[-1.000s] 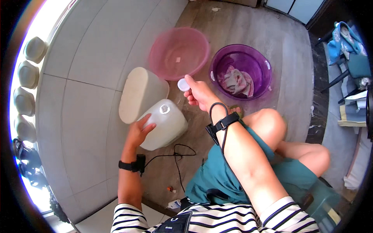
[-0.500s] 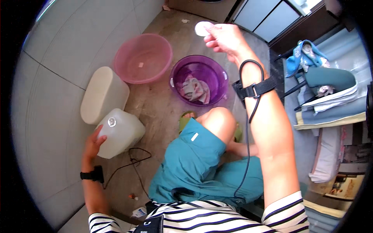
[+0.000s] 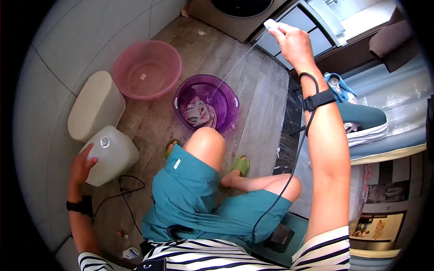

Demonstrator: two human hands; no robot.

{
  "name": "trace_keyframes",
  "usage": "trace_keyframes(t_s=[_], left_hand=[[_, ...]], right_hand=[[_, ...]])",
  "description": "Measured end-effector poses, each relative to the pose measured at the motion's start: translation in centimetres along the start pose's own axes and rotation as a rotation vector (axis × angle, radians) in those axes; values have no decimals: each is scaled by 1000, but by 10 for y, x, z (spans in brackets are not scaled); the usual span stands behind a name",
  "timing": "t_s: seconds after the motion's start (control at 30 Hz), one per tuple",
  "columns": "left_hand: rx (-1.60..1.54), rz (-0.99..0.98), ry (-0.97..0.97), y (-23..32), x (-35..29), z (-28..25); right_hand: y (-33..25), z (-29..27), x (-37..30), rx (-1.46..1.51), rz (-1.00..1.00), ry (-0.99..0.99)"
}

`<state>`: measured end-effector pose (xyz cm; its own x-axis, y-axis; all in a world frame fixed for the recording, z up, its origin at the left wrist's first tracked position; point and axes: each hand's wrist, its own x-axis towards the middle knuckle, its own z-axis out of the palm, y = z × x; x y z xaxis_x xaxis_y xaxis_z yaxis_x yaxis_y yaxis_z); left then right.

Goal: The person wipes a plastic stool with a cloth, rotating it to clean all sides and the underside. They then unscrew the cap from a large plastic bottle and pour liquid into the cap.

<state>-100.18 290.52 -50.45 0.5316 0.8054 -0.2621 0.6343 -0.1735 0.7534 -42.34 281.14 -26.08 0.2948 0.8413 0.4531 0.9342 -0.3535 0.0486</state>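
Observation:
High at the far right, my right hand [image 3: 296, 47] pinches a small white cap [image 3: 271, 25], which is tipped. A thin clear stream [image 3: 242, 61] falls from it into the purple basin [image 3: 233, 97] on the floor. A crumpled pink and grey cloth [image 3: 199, 113] lies in that basin. At the left, my left hand [image 3: 82, 166] grips the side of a whitish translucent plastic jug [image 3: 115, 156]. The jug's round mouth, uncapped, faces up. Some of the left fingers are hidden against the jug.
A pink basin [image 3: 120, 72] and a cream oval bin [image 3: 92, 108] stand along the tiled wall. A black cable [image 3: 124, 192] lies beside the jug. Behind are a washing machine [image 3: 226, 25] and a cabinet [image 3: 294, 27]. Clothes [image 3: 364, 115] hang over a rack at the right.
My right hand has moved right and tipped the cap; liquid now streams from it into the purple basin. The view has shifted to the right. My left hand stays on the jug.

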Motion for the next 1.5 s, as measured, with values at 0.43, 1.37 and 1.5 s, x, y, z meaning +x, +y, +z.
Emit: trace_keyframes(t_s=[0.43, 1.37, 1.5], left_hand=[[45, -5, 48, 11, -3, 3], [272, 95, 24, 9, 10, 2], [334, 28, -10, 31, 15, 3]], right_hand=[[30, -1, 24, -97, -170, 234], [-219, 84, -51, 1978, 737, -780], [-281, 153, -105, 1727, 966, -944]])
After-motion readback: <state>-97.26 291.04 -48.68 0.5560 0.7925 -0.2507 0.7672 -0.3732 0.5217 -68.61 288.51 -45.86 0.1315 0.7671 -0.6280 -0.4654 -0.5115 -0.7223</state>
